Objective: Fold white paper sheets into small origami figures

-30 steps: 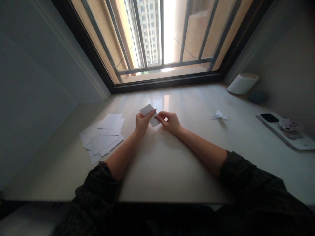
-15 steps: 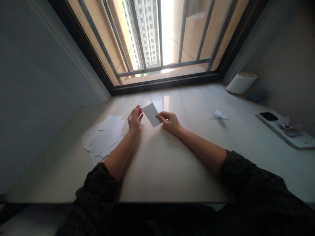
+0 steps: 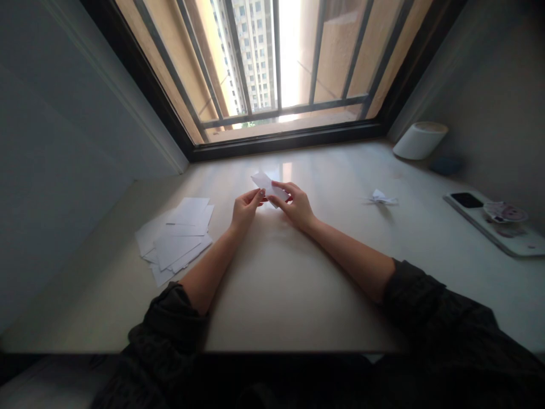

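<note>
A small white sheet of paper (image 3: 262,180) is held between both hands above the middle of the pale tabletop (image 3: 293,295). It looks bent over, with one corner pointing up and to the left. My left hand (image 3: 247,208) pinches its lower left edge between thumb and finger. On the other side my right hand (image 3: 296,204) grips it, thumb below and fingers over the top. The fingers hide part of the sheet. Left of my left forearm lies a loose pile of white paper sheets (image 3: 179,250).
A folded white paper piece (image 3: 381,197) stands right of my hands. Farther right lies a phone (image 3: 502,238) with a round grip on its back. A white cylinder (image 3: 419,141) sits in the back right corner, beside a barred window (image 3: 281,119).
My left hand has moved right and taken hold of the paper, which was flat in my right hand alone. The paper is now bent, and my right fingers have shifted over it.
</note>
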Available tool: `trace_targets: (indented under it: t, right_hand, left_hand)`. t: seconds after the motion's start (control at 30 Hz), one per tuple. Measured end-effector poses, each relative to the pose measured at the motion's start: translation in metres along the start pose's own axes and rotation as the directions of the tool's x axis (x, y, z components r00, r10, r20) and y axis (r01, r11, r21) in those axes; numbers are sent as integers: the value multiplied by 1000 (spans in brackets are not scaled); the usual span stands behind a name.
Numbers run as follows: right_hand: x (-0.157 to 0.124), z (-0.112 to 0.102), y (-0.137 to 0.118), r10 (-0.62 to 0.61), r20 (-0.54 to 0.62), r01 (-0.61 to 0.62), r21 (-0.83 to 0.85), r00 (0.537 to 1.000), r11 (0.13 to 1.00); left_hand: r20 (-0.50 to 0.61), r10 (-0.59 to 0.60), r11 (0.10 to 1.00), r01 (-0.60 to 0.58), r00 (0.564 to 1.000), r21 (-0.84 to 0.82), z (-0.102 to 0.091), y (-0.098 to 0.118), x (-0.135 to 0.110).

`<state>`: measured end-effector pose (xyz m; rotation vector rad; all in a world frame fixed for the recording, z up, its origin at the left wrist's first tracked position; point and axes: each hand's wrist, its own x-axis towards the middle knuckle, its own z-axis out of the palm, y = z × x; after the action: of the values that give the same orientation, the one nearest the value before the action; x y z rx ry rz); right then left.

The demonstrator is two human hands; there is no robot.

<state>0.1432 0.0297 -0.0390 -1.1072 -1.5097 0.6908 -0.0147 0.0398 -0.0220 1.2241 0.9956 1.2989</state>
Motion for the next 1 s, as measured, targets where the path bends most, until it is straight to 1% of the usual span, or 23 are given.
trace_targets:
  t: [0.1, 0.2, 0.3, 0.47, 0.57, 0.63, 0.7, 0.77, 0.8, 0.87, 0.93, 1.0]
  right_hand:
    - [-2, 0, -4, -55, 50, 57, -42, 997, 997]
    - [-3, 2, -4, -52, 63, 54, -41, 997, 998]
    - [-3, 3, -2, -22, 77, 23, -18, 997, 1000]
    - [-4, 1, -1, 14, 143, -25, 70, 990, 997]
    - [-5, -2, -2, 15, 154, -25, 63, 988, 998]
    - [-4, -3, -2, 2, 133, -6, 26, 991, 1000]
    - [-3, -3, -2, -38, 84, 37, 6, 996, 999]
    - [-1, -3, 0, -74, -3, 74, 4, 997, 997]
    - [1, -3, 2, -73, -59, 74, 9, 996, 997]
    - [5, -3, 8, -3, -170, 9, 32, 986, 999]
    - [8, -1, 16, 95, -206, -73, 110, 974, 991]
    - [11, 1, 22, 139, -210, -96, 203, 968, 974]
  left_hand:
    - [13, -11, 998, 11, 1000, -61, 3, 2, -2]
    - [35, -1, 996, 4, 999, -89, 3, 2, -2]
    - [33, 25, 998, -22, 999, -65, 2, 1, -1]
    - [18, 44, 999, -45, 999, 17, -1, -2, 1]
    - [-14, 65, 997, -65, 998, 39, -2, -4, 2]
    - [-45, 84, 995, -82, 995, 57, -2, -6, 2]
    - [-47, 107, 992, -103, 993, 80, -2, -7, 2]
    - [-26, 131, 986, -128, 991, 103, -3, -9, 2]
    - [-20, 142, 983, -139, 990, 119, -4, -9, 2]
    - [-40, 159, 976, -151, 987, 155, -6, -10, 2]
    - [-83, 180, 967, -161, 980, 196, -9, -10, 2]
    - [-104, 232, 943, -198, 967, 266, -11, -9, 2]
